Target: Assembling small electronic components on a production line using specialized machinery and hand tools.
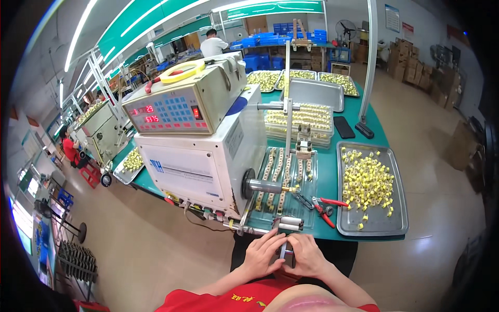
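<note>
My left hand point(262, 254) and my right hand point(306, 255) meet low in front of me, at the near edge of the green table. Both have curled fingers closed around a small thing; a pale narrow strip and a dark shiny bit show between them, but its kind is hidden. Just beyond the fingertips lie white rollers point(290, 223). A white winding machine point(182, 164) stands to the left, its spindle point(265, 186) pointing right with a small part at the tip. Beneath it, a clear plastic tray point(309, 204) carries rows of small bobbins.
Red-handled pliers point(325, 212) lie beside a metal tray point(374, 227) of loose yellow bobbins on the right. Behind are stacked clear trays point(299, 125), a dark phone point(343, 127) and an upright post point(369, 62). A control box point(169, 112) with red digits sits on the machine.
</note>
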`<state>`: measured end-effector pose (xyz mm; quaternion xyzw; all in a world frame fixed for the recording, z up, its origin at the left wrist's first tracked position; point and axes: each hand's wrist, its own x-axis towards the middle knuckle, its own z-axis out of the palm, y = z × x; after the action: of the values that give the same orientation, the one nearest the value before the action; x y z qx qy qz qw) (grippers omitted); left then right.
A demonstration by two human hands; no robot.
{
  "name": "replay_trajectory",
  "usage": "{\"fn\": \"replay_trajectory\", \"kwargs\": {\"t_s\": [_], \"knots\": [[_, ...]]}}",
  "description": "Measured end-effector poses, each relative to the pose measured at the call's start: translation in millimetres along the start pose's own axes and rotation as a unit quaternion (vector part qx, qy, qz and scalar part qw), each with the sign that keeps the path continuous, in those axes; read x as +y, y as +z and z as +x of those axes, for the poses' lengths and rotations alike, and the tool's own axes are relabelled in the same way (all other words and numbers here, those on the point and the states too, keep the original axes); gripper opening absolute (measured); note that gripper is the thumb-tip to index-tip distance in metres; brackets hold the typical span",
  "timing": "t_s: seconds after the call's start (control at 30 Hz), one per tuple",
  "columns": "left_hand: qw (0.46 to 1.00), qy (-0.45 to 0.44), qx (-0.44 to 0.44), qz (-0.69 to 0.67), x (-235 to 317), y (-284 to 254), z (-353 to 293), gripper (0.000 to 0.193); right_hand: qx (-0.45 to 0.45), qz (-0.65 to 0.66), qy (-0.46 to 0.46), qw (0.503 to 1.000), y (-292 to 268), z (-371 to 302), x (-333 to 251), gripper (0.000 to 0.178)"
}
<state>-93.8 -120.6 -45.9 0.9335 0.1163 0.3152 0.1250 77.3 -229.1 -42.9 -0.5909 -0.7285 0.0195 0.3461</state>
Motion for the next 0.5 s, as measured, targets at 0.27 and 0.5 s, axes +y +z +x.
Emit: {"fn": "replay_trajectory", "kwargs": {"t_s": [0.27,0.5], "knots": [[0.998,-0.022,0.053,0.006,-4,11,1,0.05,-0.001,-0.021,-0.005,1.0,0,8,-1,0.077],[0.997,-0.005,0.072,0.014,-5,12,-2,0.05,0.036,-0.031,0.003,0.999,7,5,-2,0.071]]}}
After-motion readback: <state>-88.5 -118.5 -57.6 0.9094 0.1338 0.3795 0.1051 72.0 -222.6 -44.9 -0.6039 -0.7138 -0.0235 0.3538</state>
